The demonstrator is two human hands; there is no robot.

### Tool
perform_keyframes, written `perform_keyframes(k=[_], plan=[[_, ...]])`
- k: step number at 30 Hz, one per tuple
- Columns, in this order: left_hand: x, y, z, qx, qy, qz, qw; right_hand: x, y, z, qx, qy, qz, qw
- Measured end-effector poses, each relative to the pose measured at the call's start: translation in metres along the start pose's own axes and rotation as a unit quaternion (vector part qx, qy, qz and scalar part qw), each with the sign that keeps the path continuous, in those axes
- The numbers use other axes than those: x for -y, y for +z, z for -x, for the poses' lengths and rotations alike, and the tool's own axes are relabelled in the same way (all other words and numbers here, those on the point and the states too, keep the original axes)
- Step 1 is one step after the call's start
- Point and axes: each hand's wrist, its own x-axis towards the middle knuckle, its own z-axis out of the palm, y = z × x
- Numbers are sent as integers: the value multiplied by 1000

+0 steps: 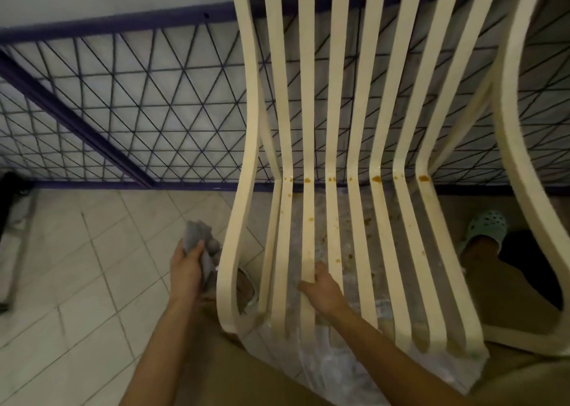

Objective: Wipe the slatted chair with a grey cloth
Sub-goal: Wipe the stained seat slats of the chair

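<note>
A cream slatted chair (336,103) fills the middle and right of the head view, its back rising away from me. Orange-brown spots (375,178) dot the slats along the bend and down the seat. My left hand (186,266) grips a bunched grey cloth (200,240) just left of the chair's left armrest, apart from the slats. My right hand (320,288) rests on the seat slats near the front left, with the thumb around one slat's edge and the fingers curled between slats.
A dark purple metal frame with wire mesh (129,97) leans behind the chair. Pale tiled floor (92,266) lies to the left, clear plastic sheeting (308,359) under the chair. My foot in a green clog (485,228) stands at right.
</note>
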Motion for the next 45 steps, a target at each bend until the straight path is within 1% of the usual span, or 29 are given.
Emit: perform_keyframes(k=[1,3,6,10,12,14,16,17,21,23,25,27,29,31,33,36,38,40,42,45], plan=[[-13,-3,13,-31,27,23,999,-1,-2,6,-5,-15,13,1000],[-35,-5,39,-41,103,21,994,1,-8,18,-18,-38,7,999],[-59,3,79,1,205,4,979,11,-15,35,-30,-74,-69,994],[-59,42,120,63,239,-9,969,32,-27,59,-34,-158,-149,976],[-47,66,132,105,206,-26,973,40,-34,66,-38,-188,-190,963],[-29,87,135,139,118,-46,982,44,-40,69,-30,-204,-233,951],[-12,106,140,183,22,-51,982,40,-44,70,-17,-207,-244,947],[-3,113,142,201,-3,-46,978,35,-45,69,-10,-205,-237,950],[28,119,140,220,-10,-61,973,8,-48,58,16,-170,-209,963],[36,112,130,198,-25,-87,976,-4,-53,51,24,-134,-211,968],[41,101,119,163,-27,-113,980,-16,-60,45,16,-98,-178,979],[47,90,105,133,-6,-156,979,-30,-68,39,-10,-66,-129,989],[55,82,90,109,26,-203,973,-42,-77,35,-52,-63,-71,994],[66,81,79,91,63,-237,965,-46,-82,34,-72,-64,-13,995],[79,87,75,91,94,-284,950,-46,-81,32,-66,-63,29,995],[99,98,68,77,143,-378,911,-44,-72,26,-55,-59,73,994],[111,99,59,88,142,-403,900,-41,-64,21,-53,-49,82,994],[119,103,49,103,132,-444,880,-39,-56,13,-42,-28,74,996],[121,107,39,98,121,-471,868,-41,-45,-1,-29,-1,44,999],[118,115,26,95,151,-515,838,-51,-29,-26,-25,61,-20,998]])
